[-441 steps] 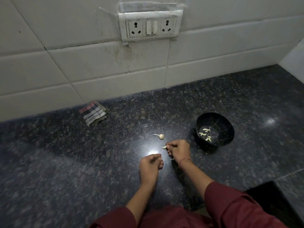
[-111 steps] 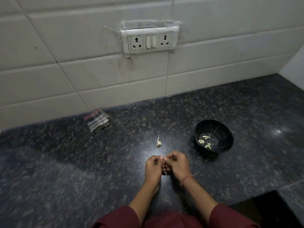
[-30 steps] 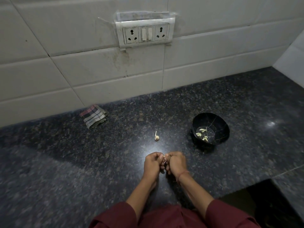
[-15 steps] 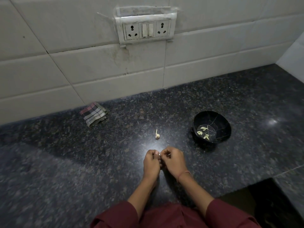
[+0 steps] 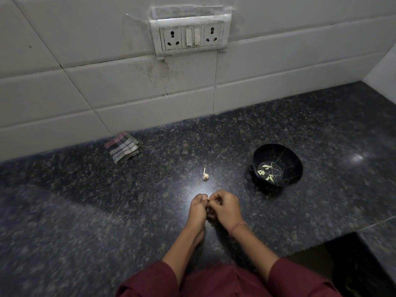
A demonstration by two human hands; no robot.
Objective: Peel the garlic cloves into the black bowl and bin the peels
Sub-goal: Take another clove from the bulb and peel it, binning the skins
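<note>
Left hand (image 5: 198, 209) and right hand (image 5: 226, 209) are pressed closer than before, a clove (image 5: 207, 198) pinched between their curled fingers (image 5: 218, 196); peeling is judged unfinished. Peeled cloves (image 5: 266, 167) are kept in the bowl (image 5: 293, 161).

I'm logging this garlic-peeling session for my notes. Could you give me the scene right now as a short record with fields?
activity: left hand and right hand together pinch a small pale clove over the counter
bowl: black bowl, right of the hands, holds several peeled cloves
waiting: one garlic piece with stem lies on the counter beyond the hands
cloth: folded checked cloth by the wall, to the left
wall: socket panel on white tiles
bin: cannot be made out
</note>
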